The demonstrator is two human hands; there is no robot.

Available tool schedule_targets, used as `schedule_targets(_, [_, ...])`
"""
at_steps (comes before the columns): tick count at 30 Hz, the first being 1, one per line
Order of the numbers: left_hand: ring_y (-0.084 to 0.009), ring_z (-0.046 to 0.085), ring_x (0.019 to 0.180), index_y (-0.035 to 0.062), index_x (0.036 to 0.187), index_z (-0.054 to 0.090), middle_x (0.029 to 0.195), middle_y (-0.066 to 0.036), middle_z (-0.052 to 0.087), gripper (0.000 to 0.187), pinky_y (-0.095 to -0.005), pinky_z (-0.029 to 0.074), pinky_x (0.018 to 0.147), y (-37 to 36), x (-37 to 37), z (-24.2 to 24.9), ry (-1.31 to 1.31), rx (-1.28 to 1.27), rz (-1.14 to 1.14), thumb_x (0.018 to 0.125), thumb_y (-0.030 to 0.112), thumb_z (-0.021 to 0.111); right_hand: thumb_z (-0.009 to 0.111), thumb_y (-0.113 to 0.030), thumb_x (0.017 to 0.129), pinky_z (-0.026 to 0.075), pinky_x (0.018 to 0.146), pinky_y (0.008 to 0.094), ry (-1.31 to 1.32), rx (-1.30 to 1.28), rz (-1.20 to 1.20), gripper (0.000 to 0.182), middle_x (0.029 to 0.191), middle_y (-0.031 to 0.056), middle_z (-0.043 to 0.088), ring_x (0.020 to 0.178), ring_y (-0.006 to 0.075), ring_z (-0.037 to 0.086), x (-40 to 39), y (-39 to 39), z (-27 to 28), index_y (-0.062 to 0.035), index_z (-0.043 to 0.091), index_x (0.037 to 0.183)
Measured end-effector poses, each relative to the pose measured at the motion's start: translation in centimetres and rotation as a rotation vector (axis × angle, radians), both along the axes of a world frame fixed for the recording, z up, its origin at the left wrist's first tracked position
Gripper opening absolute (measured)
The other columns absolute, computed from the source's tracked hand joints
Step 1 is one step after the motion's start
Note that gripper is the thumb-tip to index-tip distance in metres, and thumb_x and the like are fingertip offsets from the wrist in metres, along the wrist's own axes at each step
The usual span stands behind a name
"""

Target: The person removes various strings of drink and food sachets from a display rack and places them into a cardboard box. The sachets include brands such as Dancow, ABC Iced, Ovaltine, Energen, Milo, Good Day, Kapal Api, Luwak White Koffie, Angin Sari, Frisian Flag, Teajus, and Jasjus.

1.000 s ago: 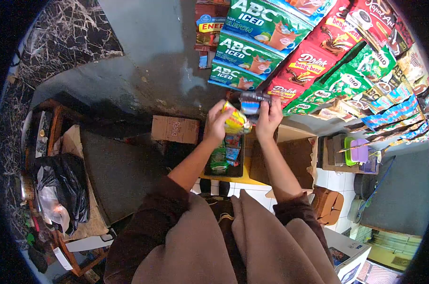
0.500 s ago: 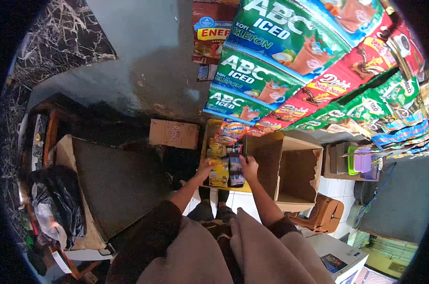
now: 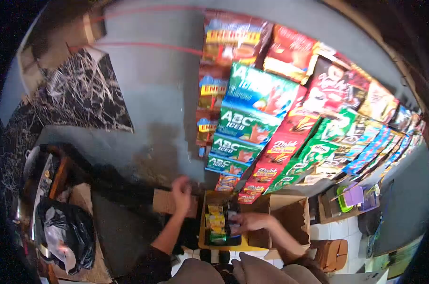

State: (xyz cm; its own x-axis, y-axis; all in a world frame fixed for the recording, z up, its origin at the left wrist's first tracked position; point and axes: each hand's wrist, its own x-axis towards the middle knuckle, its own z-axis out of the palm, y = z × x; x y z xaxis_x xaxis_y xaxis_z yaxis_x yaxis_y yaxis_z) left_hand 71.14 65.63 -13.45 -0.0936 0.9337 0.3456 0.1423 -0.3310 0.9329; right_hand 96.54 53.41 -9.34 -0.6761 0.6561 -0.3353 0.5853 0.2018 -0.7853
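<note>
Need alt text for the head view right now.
Right hand reaches into a cardboard box of sachets; left hand is raised beside it, blurred. Strips of drink packets hang on the grey wall above.

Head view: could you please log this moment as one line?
left hand: raised, blurred, nothing seen in it | right hand: on sachets in cardboard box | hanging sachet strips above

We read this as a small shop or kiosk: hanging strips of drink sachets (image 3: pixel 252 128) cover the grey wall (image 3: pixel 157 104), all branded retail stock. Below them open cardboard boxes (image 3: pixel 290 217) hold more packets (image 3: pixel 217 222). A black bag (image 3: pixel 68 234) sits on a cluttered wooden stand at left.
</note>
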Motion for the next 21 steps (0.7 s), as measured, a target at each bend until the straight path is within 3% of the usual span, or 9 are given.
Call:
schedule_targets(1, [-0.0192,0.045,0.099,0.001,0.098,0.049,0.104,-0.01,0.048,0.024,-0.0311,0.034,0.087,0.4,0.0,7.7,0.019,0.207,0.072,0.074,-0.001,0.049,0.056,-0.043,0.074,0.039,0.084,0.0353,-0.024,0.139,-0.153,0.06,0.112,0.0162,0.047,0.098,0.0267,0.048,-0.5,-0.6,10.9,-0.0021,0.041,0.115])
schedule_targets(3, [-0.0188,0.044,0.1,0.001,0.098,0.048,0.105,-0.01,0.048,0.023,-0.031,0.033,0.089,0.0,0.8,19.9,-0.158,0.47,-0.032,0.075,0.0,0.05,0.063,-0.024,0.072,0.044,0.073,0.0317,0.186,0.617,-0.327,0.046,0.106,0.014,0.05,0.085,0.0212,0.054,-0.7,-1.4,22.1,-0.0015,0.046,0.108])
schedule_targets(5, [-0.0202,0.046,0.099,0.0012,0.093,0.051,0.101,-0.012,0.051,0.018,-0.0309,0.033,0.087,-1.6,2.0,29.6,0.086,0.792,-0.045,0.074,0.002,0.051,0.062,-0.015,0.072,0.045,0.066,0.0281,0.443,0.838,-0.644,0.029,0.093,0.011,0.057,0.076,0.0172,0.056,-1.0,-1.1,28.4,-0.0005,0.051,0.095])
schedule_targets(7, [-0.0227,0.049,0.094,0.001,0.088,0.052,0.097,-0.014,0.053,0.016,-0.0317,0.036,0.082,-3.3,3.7,36.3,0.457,0.953,-0.002,0.075,0.009,0.053,0.058,-0.015,0.073,0.046,0.064,0.0304,0.359,1.119,-0.894,0.023,0.08,0.0123,0.06,0.07,0.0218,0.058,-0.9,0.1,33.5,0.0011,0.054,0.089])
schedule_targets(8, [-0.0249,0.051,0.09,0.0004,0.087,0.052,0.093,-0.015,0.054,0.018,-0.0326,0.038,0.078,-3.8,4.5,38.1,0.638,0.957,0.03,0.075,0.013,0.055,0.057,-0.018,0.074,0.046,0.063,0.032,0.112,1.18,-1.034,0.023,0.077,0.0144,0.06,0.069,0.0253,0.059,-0.8,0.5,34.9,0.0015,0.055,0.086])
schedule_targets(12, [-0.0264,0.056,0.071,-0.0008,0.088,0.052,0.08,-0.014,0.057,0.033,-0.0341,0.044,0.064,-2.5,6.7,37.6,0.78,0.539,0.105,0.073,0.027,0.06,0.056,-0.031,0.075,0.045,0.062,0.0369,-0.407,1.21,-1.418,0.033,0.074,0.019,0.059,0.069,0.0302,0.058,0.5,1.1,34.6,0.0006,0.058,0.084])
schedule_targets(15, [-0.0288,0.056,0.075,-0.0006,0.085,0.051,0.077,-0.016,0.057,0.039,-0.0375,0.043,0.066,0.3,7.5,33.7,0.483,0.388,-0.232,0.071,0.034,0.059,0.059,-0.039,0.071,0.044,0.064,0.0404,-0.377,1.015,-1.496,0.043,0.075,0.0201,0.059,0.073,0.0334,0.057,1.8,1.1,31.7,0.0024,0.054,0.085])
schedule_targets(17, [-0.025,0.058,0.071,-0.0016,0.088,0.05,0.077,-0.015,0.058,0.041,-0.0335,0.044,0.064,-0.6,7.7,33.0,0.427,0.402,-0.218,0.071,0.035,0.06,0.063,-0.042,0.067,0.044,0.065,0.041,-0.221,1.09,-1.398,0.059,0.08,0.0257,0.056,0.075,0.0383,0.055,2.4,2.4,29.5,0.0079,0.043,0.093])
schedule_targets(21, [-0.014,0.057,0.068,-0.0026,0.093,0.051,0.08,-0.011,0.059,0.04,-0.0243,0.043,0.061,-1.8,8.4,33.7,0.212,0.343,-0.264,0.073,0.031,0.06,0.067,-0.038,0.065,0.044,0.062,0.0375,0.052,1.266,-1.347,0.056,0.075,0.0241,0.056,0.071,0.0362,0.056,2.9,3.3,27.7,0.0094,0.042,0.084])
